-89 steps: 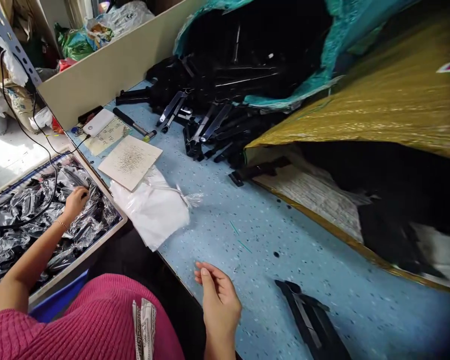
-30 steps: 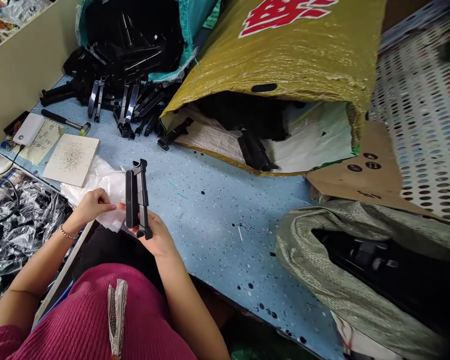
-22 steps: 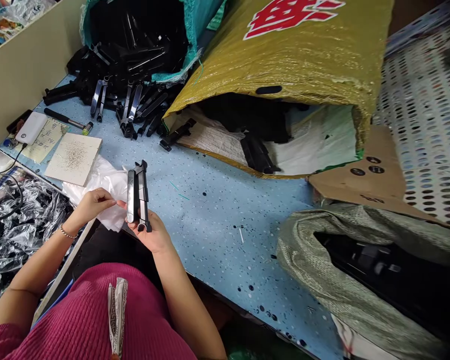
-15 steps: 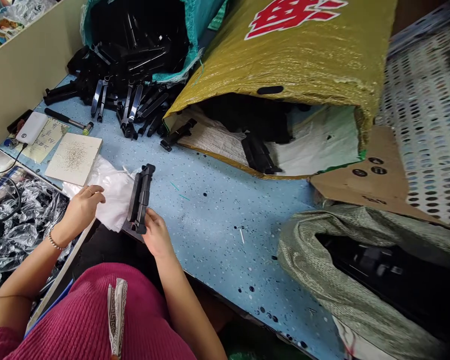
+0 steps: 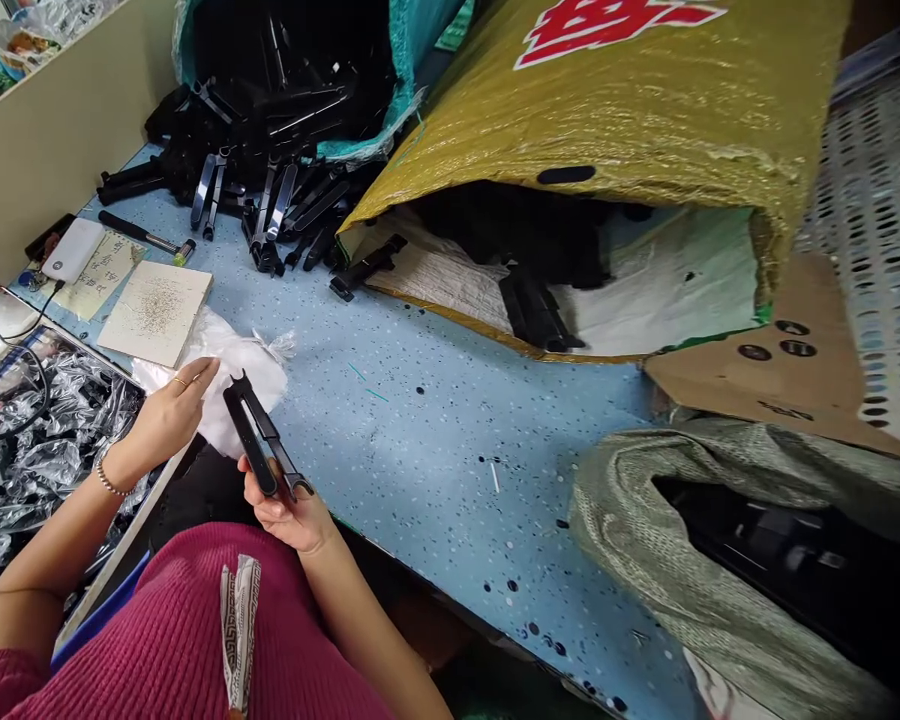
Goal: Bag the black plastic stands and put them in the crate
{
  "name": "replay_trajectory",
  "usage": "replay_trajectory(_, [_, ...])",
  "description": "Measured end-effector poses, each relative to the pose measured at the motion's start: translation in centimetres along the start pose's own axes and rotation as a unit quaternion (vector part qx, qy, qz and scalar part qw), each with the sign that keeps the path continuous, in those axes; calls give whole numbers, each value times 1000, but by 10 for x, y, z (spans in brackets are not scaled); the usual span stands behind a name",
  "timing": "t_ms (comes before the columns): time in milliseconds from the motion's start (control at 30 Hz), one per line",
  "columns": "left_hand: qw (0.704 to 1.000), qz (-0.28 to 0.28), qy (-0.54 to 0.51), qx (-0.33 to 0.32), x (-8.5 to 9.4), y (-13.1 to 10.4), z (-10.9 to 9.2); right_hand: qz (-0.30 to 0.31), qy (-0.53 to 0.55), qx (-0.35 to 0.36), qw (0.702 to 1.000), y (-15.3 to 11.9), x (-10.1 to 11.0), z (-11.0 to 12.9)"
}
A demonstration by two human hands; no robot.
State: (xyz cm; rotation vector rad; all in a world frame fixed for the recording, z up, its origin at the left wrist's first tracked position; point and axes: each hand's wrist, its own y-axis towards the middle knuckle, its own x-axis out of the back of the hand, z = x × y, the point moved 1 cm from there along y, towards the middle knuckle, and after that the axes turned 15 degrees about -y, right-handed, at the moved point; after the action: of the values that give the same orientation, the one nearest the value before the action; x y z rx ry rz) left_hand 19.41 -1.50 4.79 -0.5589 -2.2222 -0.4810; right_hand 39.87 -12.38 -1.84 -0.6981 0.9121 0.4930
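My right hand (image 5: 289, 510) grips a long black plastic part (image 5: 251, 440) with two parallel arms joined at an end, tilted above the table's front edge. Its fingers wrap round the lower end. To its left, my left hand (image 5: 172, 410) hovers at a stack of thin white plastic bags (image 5: 251, 370). The fingers of that hand are stretched out, with nothing visible in them. Whether its fingertips touch the bags, I cannot tell. Similar black parts (image 5: 270, 210) lie heaped at the back, spilling from a teal sack (image 5: 401, 75).
A yellow woven sack (image 5: 615, 110) with black parts inside lies at the back. A grey-green sack (image 5: 622, 500) stands at the right. On the left are a hammer (image 5: 142, 233), a pale square board (image 5: 154, 305), a white device (image 5: 73, 250) and a bin of plastic-wrapped parts (image 5: 45, 450).
My right hand has moved down and left, turning the black part so its two arms point up and left. The left hand's fingers have straightened and lifted slightly. The view has shifted a little.
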Motion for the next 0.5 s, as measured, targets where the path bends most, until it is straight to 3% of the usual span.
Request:
replay_trajectory(200, [996,-8,-91,20,-6,-2,10,43,-148,-25,988,-14,-3,-8])
replay_trajectory(367, [987,-3,-162,5,-8,-1,17,20,-78,-14,997,-1,0,-6])
replay_trajectory(500, [997,-27,-68,-22,-10,-12,1,-18,-48,9,999,10,6,1])
